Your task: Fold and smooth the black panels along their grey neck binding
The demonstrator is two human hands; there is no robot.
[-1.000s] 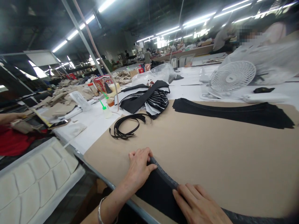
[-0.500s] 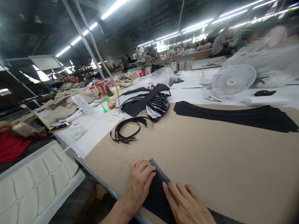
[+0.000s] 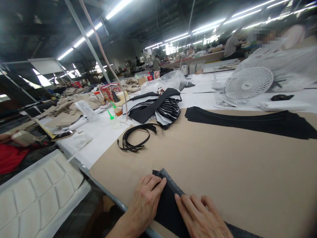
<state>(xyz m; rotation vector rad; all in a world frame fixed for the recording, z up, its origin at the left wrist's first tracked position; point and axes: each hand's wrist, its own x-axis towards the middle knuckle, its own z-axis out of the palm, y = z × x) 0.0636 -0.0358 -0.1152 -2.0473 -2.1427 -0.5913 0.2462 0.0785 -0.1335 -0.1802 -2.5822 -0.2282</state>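
A black fabric piece (image 3: 169,206) with a grey band along its far edge lies at the table's near edge. My left hand (image 3: 148,196) is closed at its far left end, with thumb and curled fingers on the fabric beside the grey band. A corner of black material sticks out past those fingers. My right hand (image 3: 198,211) rests on the same piece farther right, its fingers stretched out and their tips at the band. Both palms hide part of the fabric, which also shows past the right wrist.
Brown paper (image 3: 223,158) covers the near table. Beyond my hands are a coil of black strips (image 3: 128,140), a fanned black stack (image 3: 158,110), long black pieces (image 3: 247,122), glue bottles (image 3: 114,121) and a white fan (image 3: 247,84). A quilted cream panel (image 3: 37,191) lies left, near a person in red.
Both hands have shifted slightly right along the fabric. More of the black corner now shows beyond my left fingers.
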